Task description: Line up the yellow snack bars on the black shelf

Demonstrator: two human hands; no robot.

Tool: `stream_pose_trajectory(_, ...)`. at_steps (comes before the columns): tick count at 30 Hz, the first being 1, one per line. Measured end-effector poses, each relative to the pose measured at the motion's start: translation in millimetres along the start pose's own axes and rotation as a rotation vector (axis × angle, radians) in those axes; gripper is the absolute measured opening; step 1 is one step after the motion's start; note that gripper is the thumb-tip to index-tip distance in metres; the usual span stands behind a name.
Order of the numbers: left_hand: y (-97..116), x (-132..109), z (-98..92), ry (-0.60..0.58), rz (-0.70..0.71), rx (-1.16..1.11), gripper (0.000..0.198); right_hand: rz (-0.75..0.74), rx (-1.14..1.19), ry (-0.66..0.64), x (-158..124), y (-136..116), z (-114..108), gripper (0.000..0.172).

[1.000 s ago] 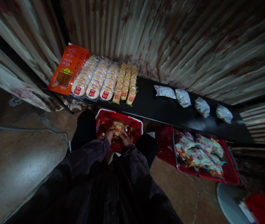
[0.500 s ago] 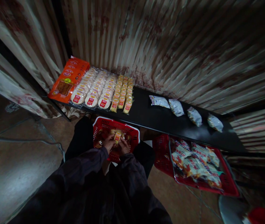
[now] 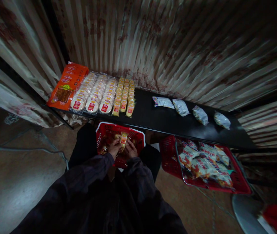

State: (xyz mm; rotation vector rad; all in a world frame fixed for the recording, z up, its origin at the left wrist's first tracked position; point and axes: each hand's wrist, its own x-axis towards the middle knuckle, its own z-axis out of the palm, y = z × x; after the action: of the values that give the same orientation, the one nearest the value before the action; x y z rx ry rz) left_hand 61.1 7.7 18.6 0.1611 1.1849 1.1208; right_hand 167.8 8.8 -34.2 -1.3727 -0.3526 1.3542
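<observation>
Over the red basket [image 3: 142,138] between my knees, I hold a small yellow wrapped snack packet [image 3: 123,139] with a red and white label. My left hand [image 3: 114,149] grips it from the left, fingers closed. My right hand [image 3: 131,150] has its fingers closed on the right side of the packet. More wrapped snacks lie in the basket beneath, partly hidden by my hands. On the black shelf [image 3: 143,113] ahead stand rows of similar yellow packets [image 3: 123,97], beside rows of round white crackers [image 3: 92,105] in clear wrap.
An orange snack bag [image 3: 67,86] lies at the shelf's left end. Several white packets [image 3: 181,107] are spaced along its right part. Below them a second red basket [image 3: 243,185] holds white bags [image 3: 201,165]. A grey cable [image 3: 31,149] crosses at left.
The yellow packet has risen slightly and stands more upright between my hands. The view has shifted a little, so the shelf appears further left.
</observation>
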Motion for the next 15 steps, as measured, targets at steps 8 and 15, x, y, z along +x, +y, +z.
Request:
stream_pose_trajectory(8, 13, -5, 7.5, -0.012, -0.009, 0.044, 0.036, -0.056, 0.018, -0.049, -1, -8, 10, 0.054)
stream_pose_trajectory(15, 24, -6, 14.7, -0.011, 0.031, 0.09, 0.038, -0.065, 0.025, -0.111, -3, -24, 21, 0.057)
